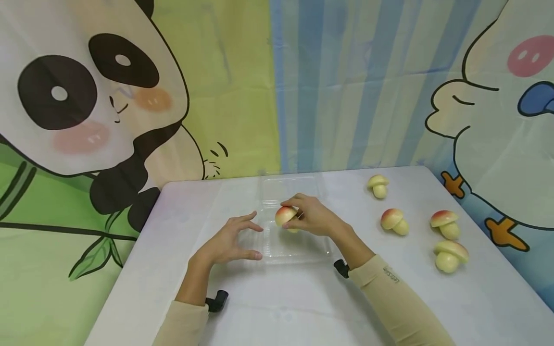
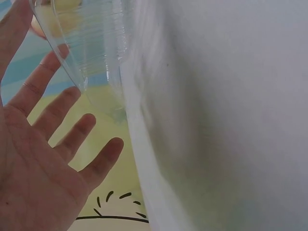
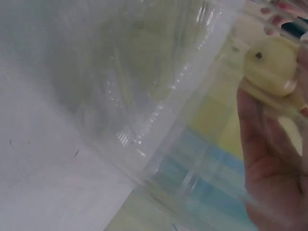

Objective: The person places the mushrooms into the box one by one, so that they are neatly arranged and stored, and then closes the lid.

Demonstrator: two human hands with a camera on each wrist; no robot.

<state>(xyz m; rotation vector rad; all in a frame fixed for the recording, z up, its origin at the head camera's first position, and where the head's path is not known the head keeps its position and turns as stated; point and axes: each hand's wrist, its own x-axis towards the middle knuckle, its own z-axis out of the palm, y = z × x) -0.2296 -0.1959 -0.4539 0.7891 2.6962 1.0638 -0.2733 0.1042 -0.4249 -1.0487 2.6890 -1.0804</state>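
Observation:
In the head view my right hand [image 1: 316, 216] pinches a toy mushroom [image 1: 284, 216] by its cap, over the near half of a clear plastic box [image 1: 298, 247]. The cap is cream with a red blush. The right wrist view shows the mushroom's pale stem end [image 3: 272, 67] through the clear plastic. My left hand [image 1: 233, 240] is beside the box's left edge, fingers spread and thumb apart, with nothing in it. From the left wrist the open palm [image 2: 43, 159] shows, its fingertips close to the box wall [image 2: 72, 72].
The box lid [image 1: 290, 187] lies folded back toward the far table edge. Several more toy mushrooms stand or lie at the right: one far back [image 1: 378, 186], one nearer [image 1: 395, 221], two by the right edge [image 1: 445, 224]. A printed curtain [image 1: 233, 86] hangs behind the white table [image 1: 277, 307].

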